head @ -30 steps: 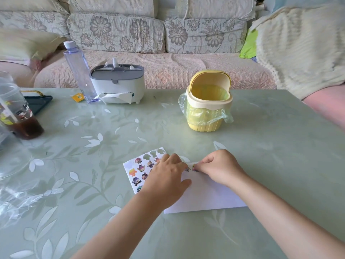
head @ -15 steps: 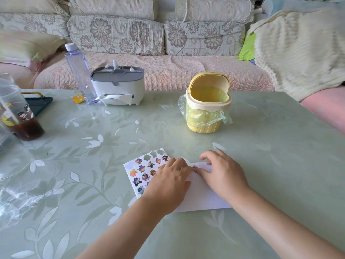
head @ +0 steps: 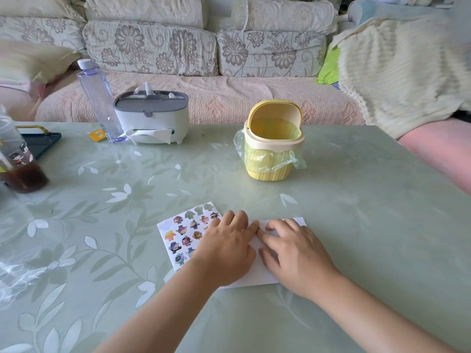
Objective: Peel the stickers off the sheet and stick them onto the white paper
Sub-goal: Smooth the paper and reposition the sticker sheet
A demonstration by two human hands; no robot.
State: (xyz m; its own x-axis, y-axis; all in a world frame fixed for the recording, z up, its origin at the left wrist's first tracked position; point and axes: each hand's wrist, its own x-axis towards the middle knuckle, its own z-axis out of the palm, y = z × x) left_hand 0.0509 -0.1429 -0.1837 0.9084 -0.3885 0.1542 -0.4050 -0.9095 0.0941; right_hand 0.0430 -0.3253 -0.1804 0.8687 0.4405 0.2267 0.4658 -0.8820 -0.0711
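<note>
Sticker sheet [head: 178,238] lies near-centre on the counter [head: 356,225], white paper [head: 285,221] touching its right | left hand [head: 226,248], right hand [head: 295,253] — fingers straight, pressing flat on the paper | progress: a few far-edge cut-outs empty, most stickers unpeeled — early.

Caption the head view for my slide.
Right hand flat on white paper; left hand rests where it meets the sticker sheet.

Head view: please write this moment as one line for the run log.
left hand: flat over sticker sheet edge | right hand: fingers flat on white paper | sticker sheet: several slots empty
</note>
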